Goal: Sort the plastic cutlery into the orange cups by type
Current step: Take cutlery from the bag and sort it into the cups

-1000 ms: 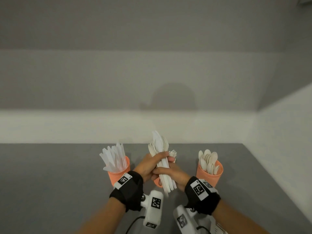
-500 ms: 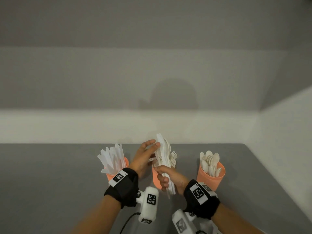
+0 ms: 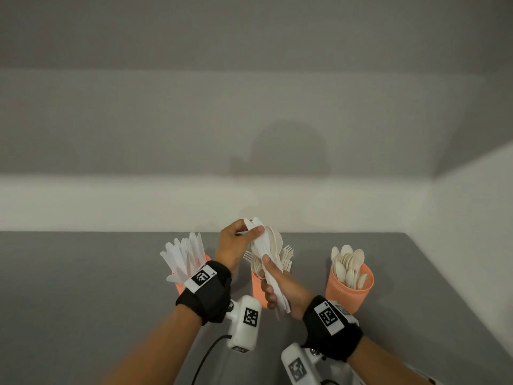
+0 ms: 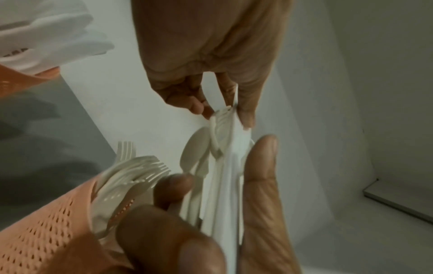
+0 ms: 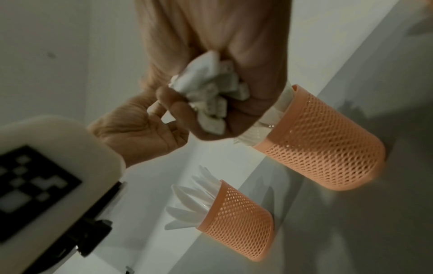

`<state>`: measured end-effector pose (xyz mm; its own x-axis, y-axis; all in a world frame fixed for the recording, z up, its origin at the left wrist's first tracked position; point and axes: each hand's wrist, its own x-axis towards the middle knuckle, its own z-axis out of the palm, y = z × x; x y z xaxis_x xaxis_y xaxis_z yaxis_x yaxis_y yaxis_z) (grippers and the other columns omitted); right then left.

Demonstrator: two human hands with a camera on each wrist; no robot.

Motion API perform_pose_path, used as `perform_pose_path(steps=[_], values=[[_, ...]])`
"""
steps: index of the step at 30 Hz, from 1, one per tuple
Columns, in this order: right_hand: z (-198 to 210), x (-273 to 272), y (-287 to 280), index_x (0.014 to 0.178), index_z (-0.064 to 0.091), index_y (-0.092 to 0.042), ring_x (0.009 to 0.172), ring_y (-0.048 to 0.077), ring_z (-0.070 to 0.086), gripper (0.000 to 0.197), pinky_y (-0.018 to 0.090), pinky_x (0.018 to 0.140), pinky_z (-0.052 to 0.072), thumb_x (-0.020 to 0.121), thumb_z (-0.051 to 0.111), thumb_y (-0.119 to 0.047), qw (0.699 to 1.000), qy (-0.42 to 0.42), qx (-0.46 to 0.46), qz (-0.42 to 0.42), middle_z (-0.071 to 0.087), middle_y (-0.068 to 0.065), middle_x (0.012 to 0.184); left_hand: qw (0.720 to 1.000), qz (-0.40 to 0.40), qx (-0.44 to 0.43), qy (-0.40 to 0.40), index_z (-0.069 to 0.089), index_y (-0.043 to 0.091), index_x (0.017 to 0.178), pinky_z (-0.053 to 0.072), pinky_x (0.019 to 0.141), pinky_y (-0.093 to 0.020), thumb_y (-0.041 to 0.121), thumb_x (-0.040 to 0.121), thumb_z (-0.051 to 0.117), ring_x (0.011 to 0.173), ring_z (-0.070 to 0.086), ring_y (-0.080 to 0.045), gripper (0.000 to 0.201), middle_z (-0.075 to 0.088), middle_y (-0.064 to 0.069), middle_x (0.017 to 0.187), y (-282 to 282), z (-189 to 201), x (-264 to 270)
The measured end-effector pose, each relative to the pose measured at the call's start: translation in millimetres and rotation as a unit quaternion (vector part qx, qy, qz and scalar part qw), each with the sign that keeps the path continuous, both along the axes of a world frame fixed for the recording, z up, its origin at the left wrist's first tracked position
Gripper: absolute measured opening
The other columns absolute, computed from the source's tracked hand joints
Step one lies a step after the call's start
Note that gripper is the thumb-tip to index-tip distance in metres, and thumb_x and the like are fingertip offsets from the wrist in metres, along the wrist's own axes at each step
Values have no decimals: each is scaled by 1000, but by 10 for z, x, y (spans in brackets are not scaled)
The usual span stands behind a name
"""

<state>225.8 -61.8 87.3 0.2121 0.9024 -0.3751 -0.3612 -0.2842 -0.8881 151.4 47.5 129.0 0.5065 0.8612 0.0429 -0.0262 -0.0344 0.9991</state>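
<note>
Three orange mesh cups stand in a row on the grey table. The left cup [image 3: 179,286] holds white knives [image 3: 186,257], the middle cup [image 3: 256,284] forks [image 3: 287,255], and the right cup [image 3: 349,287] spoons [image 3: 348,263]. My right hand [image 3: 270,276] grips a mixed cutlery bundle [image 3: 268,251] by the handles, upright over the middle cup. The handle ends [image 5: 211,96] stick out of the fist. My left hand [image 3: 249,232] pinches the top of one white piece [image 4: 230,118] in the bundle. I cannot tell its type.
A pale wall band runs just behind the cups, and a white side wall [image 3: 472,245] closes the right. Bare grey table [image 3: 83,301] lies to the left and in front. Both wrists carry black straps with white camera mounts [image 3: 245,320].
My left hand has slid from the middle of the bundle up to its top and now pinches one piece there. The right hand keeps the bundle over the middle cup.
</note>
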Motion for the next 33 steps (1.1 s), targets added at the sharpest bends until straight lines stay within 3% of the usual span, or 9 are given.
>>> perform_pose_path(steps=[4,8,12,15,20,26,29,31,33], values=[[-16,-6,11,68,48,-17,33,7,35,53,17,37,34,68,43,-70,999,-1,17,-32,39,-3,46,1000,19,23,-9,64,4,84,44,68,-18,10,82,67,72,53,-13,6,60,-1,74,-11,-5,11],[-14,-36,25,56,54,-16,30,8,31,59,16,35,25,84,37,-65,995,-11,29,-90,38,-2,42,997,37,60,-8,58,7,83,43,56,-15,12,88,59,62,50,-13,8,56,-2,71,-72,-35,8],[-70,-80,83,52,57,-18,27,9,32,52,15,33,23,82,49,-59,983,-66,41,-166,41,-1,39,991,82,106,25,50,18,84,52,72,-42,22,93,51,82,60,-30,10,62,-15,91,-131,-146,15],[-125,-87,115,65,56,-18,28,3,43,40,13,31,30,88,51,-50,976,-92,46,-191,50,-8,37,984,104,140,46,47,21,83,52,79,-50,25,93,49,87,58,-33,11,57,-18,97,-155,-180,-5],[-116,-99,131,68,53,-10,26,7,37,52,15,30,27,85,48,-59,985,-67,11,-160,44,-3,40,971,141,181,68,42,8,89,34,69,-19,20,95,46,75,45,-18,14,41,-7,94,-178,-139,17],[-91,-144,123,75,59,-12,34,7,46,51,17,33,35,86,46,-60,986,-62,5,-152,51,-2,49,984,127,122,6,40,6,93,38,52,-8,17,97,43,61,43,-7,12,44,3,70,-260,-191,81],[-101,-113,151,106,62,-19,75,7,67,34,13,58,50,92,47,-46,973,-86,73,-200,69,-3,85,990,107,90,-2,43,7,94,40,52,-6,17,97,42,65,48,-8,10,49,3,73,-317,-232,88],[-108,-96,188,108,65,-15,87,18,69,40,30,77,56,90,51,-48,966,-115,62,-223,72,6,91,993,96,73,13,45,7,92,41,53,-8,18,98,39,67,49,-9,14,50,3,73,-359,-264,117],[-122,-101,210,95,68,-13,86,28,70,44,44,86,55,87,52,-53,963,-131,39,-232,73,15,90,992,103,72,29,45,7,91,40,54,-8,19,99,36,65,47,-6,17,48,4,72,-399,-280,153]])
